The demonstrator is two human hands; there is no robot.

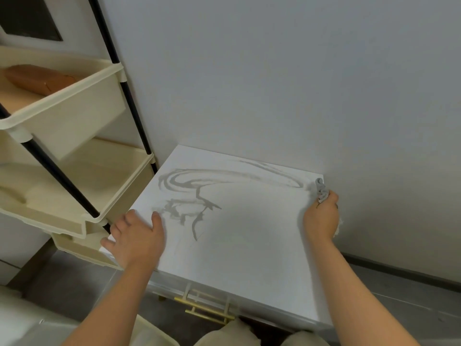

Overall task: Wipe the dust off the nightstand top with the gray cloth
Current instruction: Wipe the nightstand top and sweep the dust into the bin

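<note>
R hand (321,218) grips bunched gray cloth (321,189) at far-right corner of nightstand surface (249,240), L hand (136,236) rests open, fingers relaxed, on its left edge nr dust streaks (189,188).

Right hand (321,216) gripping gray cloth (321,189) at nightstand (244,245) edge, left hand (136,236) flat

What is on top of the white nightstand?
Dust streaks, the left hand at the left edge, the right hand gripping the gray cloth far right. Beneath the hands is hidden.
</note>
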